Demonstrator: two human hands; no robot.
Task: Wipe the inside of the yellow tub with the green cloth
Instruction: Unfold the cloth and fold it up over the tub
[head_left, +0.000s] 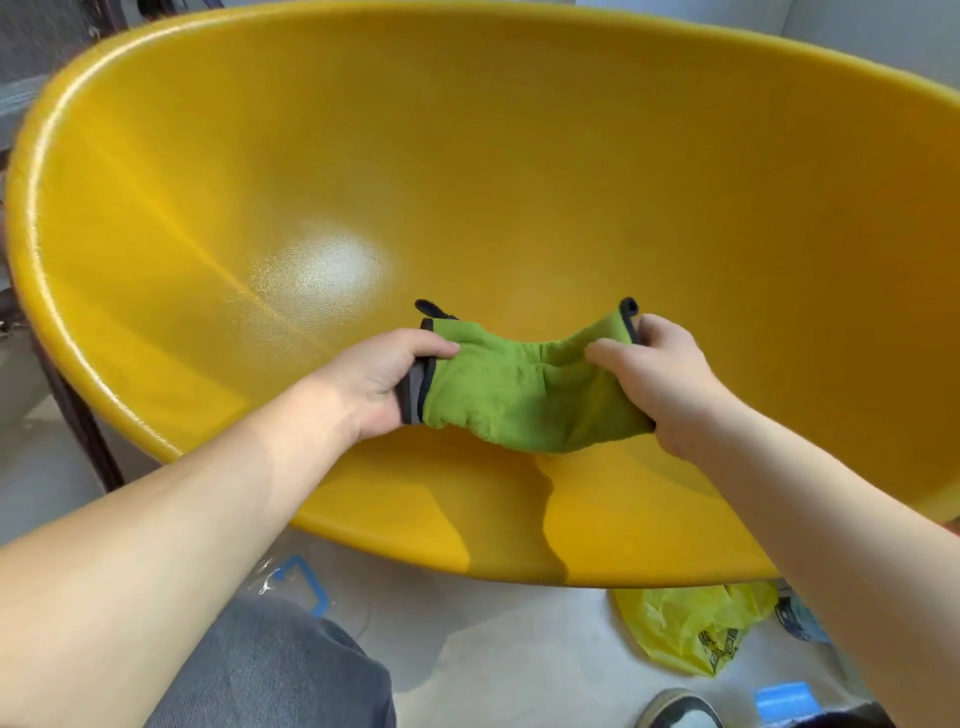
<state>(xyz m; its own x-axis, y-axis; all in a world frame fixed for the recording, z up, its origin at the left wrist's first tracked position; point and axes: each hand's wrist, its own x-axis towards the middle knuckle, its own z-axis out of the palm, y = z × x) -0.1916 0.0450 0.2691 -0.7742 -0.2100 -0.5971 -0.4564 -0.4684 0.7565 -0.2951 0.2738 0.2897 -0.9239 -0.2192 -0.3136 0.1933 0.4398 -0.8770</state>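
Holding the cloth (519, 395) bunched between both hands, the person has it in the air in front of the tub's (519, 156) near wall, low in the bowl. I cannot tell whether any part of the cloth touches the plastic. The left hand (379, 379) pinches one dark-edged end, its fingers (436, 349) curled over the top and the grey underside of the cloth showing at the palm. The right hand (665, 379) grips the other end, its fingers (608, 354) folded round the green pile. Between them the cloth sags in soft folds and is not spread flat.

The tub fills most of the view, its open side towards the person and its rim running from far left round to the right. The inside looks evenly yellow, with a bright glare patch left of centre and a pale streak running down through it. No dirt, foam or wipe marks can be made out, so nothing shows how much of the wall has been covered.

By my judgement this is the readying stage, with the cloth being gathered or refolded into a pad. The wiping itself seems to lie ahead: one hand must press the cloth to the wall and sweep it across the floor, the sides and up to the rim.

Below the tub a yellow bag (691, 629) lies on the floor beside a shoe (675, 712).
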